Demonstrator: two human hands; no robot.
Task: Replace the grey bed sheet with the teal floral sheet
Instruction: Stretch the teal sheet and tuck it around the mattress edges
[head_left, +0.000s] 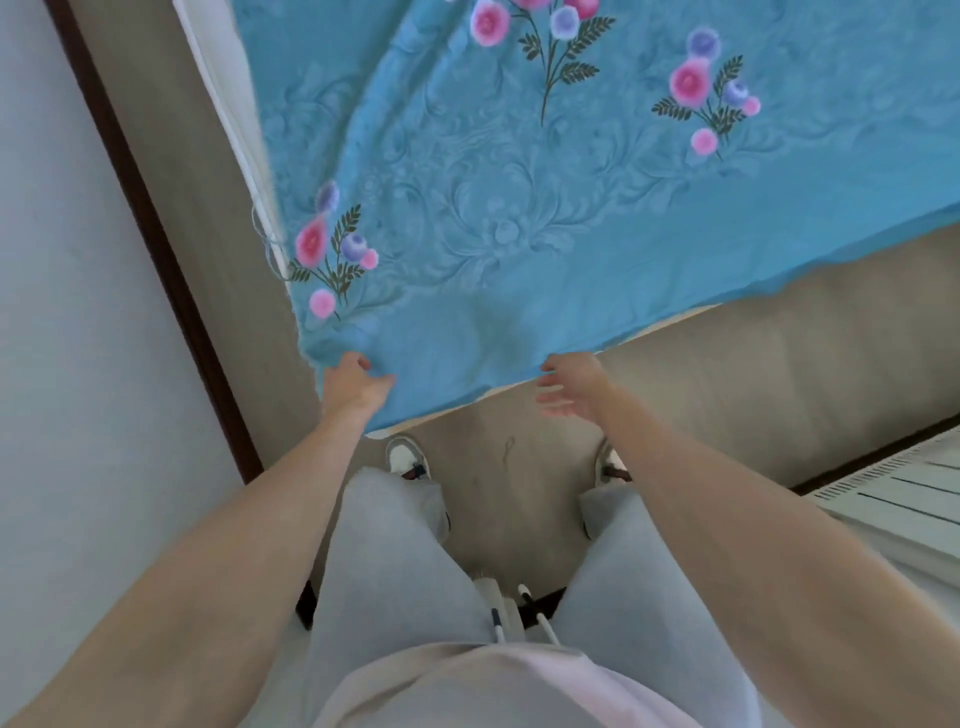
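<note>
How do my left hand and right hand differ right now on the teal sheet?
The left hand has its fingers curled into the near corner of the teal floral sheet, a closed grip; the right hand is open, fingers spread, holding nothing. The left sits at the corner; the right is further along the hem. Both reach forward at the sheet's near edge.

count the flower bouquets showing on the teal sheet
3 on the teal sheet: one near its left edge, one top centre, cropped, one upper right. More may lie out of frame.

The left hand (356, 382) grips the teal floral sheet's (519, 208) near edge; the right hand (571, 387) hovers spread beside it.
</note>
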